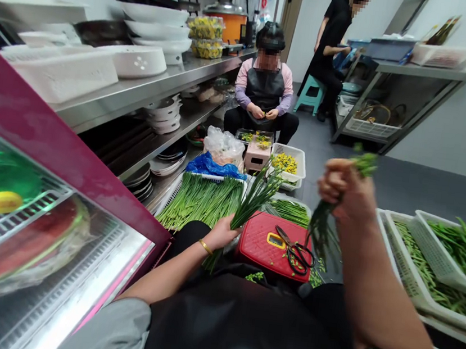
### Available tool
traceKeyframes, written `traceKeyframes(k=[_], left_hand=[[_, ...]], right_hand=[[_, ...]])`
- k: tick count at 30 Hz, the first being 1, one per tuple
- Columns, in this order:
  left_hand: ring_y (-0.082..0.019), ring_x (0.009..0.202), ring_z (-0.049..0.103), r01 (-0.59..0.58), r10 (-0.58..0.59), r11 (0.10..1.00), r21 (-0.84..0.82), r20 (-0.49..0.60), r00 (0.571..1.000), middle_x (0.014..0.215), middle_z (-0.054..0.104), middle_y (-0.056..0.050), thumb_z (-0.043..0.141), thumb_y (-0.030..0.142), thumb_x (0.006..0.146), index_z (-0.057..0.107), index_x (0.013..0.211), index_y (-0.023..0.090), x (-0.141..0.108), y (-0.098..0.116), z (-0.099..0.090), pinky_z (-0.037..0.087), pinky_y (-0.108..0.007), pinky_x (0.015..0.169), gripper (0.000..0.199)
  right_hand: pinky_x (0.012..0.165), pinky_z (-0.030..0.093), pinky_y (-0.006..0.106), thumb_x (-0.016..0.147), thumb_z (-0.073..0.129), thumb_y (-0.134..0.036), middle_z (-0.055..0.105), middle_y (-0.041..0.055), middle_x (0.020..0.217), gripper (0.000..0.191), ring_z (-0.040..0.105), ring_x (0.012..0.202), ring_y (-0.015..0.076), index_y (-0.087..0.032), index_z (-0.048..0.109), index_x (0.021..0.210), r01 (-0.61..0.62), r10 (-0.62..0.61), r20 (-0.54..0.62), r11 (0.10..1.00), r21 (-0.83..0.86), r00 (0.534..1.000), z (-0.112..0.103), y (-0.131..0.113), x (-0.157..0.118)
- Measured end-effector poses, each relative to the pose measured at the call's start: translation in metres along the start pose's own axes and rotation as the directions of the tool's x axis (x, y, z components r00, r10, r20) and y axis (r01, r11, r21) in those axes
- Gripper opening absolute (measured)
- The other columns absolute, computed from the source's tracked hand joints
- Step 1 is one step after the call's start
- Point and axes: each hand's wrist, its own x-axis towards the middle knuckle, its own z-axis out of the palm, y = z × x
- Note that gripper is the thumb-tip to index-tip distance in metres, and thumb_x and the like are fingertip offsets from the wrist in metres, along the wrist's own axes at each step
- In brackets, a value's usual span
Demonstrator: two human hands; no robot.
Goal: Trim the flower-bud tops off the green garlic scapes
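While the left hand (222, 234) is clamped around a bunch of green stems (258, 197), their upper ends fan out toward 1 o'clock and their lower ends poke out beneath the fist toward 7. Taking that hand as the centre of the dial, the right hand (347, 191) is raised at 2 o'clock, blurred, its fingers curled tight on a smaller green bunch (323, 225) that droops below the fist. Between the two, at 3 o'clock, sits a red box (259, 240), with black-handled scissors (290, 246) lying on it and green scraps scattered around. A white basket (169, 196) full of long stems stands near at 11 o'clock, and blue plastic (217, 166) is heaped past its far edge at 12. Farther off at 12 a seated person (265, 85) has both hands together at a small yellow thing, and a basket of yellow flowers (300, 166) stands at 1 o'clock. Well out at 3 o'clock are baskets of green pods (430, 244). A steel bench (159, 83) with white dishes (140, 61) runs along 11 o'clock, and the magenta frame (69, 154) of a glass-fronted cabinet closes off the side at 9 to 10.
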Motion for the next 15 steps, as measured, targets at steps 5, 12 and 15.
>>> traceKeyframes(k=[5, 12, 15], left_hand=[[-0.019, 0.083, 0.061, -0.036, 0.035, 0.999, 0.039, 0.028, 0.999, 0.084, 0.068, -0.003, 0.061, 0.013, 0.072, 0.066, 0.093, 0.014, -0.007, 0.002, 0.008, 0.047, -0.029, 0.081, 0.021], [-0.020, 0.087, 0.062, -0.048, 0.046, 0.998, 0.027, 0.063, 0.997, 0.092, 0.070, -0.004, 0.063, 0.014, 0.072, 0.066, 0.099, 0.014, -0.009, -0.002, 0.011, 0.048, -0.029, 0.082, 0.027], [-0.019, 0.084, 0.061, -0.055, 0.053, 0.998, 0.021, 0.079, 0.995, 0.087, 0.068, -0.003, 0.064, 0.015, 0.072, 0.065, 0.095, 0.014, -0.007, -0.003, 0.008, 0.048, -0.029, 0.080, 0.023]], right_hand=[[0.034, 0.010, 0.020, 0.040, 0.089, -0.048, 0.035, -0.0107, 0.046, 0.060, 0.024, 0.035, 0.0020, -0.017, 0.062, 0.083, -0.202, 0.202, 0.011, 0.979, -0.015, 0.979, 0.026, 0.057, 0.014], [0.034, 0.010, 0.020, 0.047, 0.086, -0.045, 0.036, -0.0088, 0.048, 0.045, 0.025, 0.037, 0.0011, -0.016, 0.059, 0.067, -0.179, 0.180, 0.026, 0.982, -0.058, 0.983, 0.034, 0.074, 0.018], [0.034, 0.013, 0.020, 0.050, 0.086, -0.040, 0.040, -0.0075, 0.048, 0.042, 0.027, 0.037, 0.0012, -0.017, 0.052, 0.057, -0.033, 0.026, -0.062, 0.992, -0.119, 0.998, 0.033, 0.060, 0.020]])
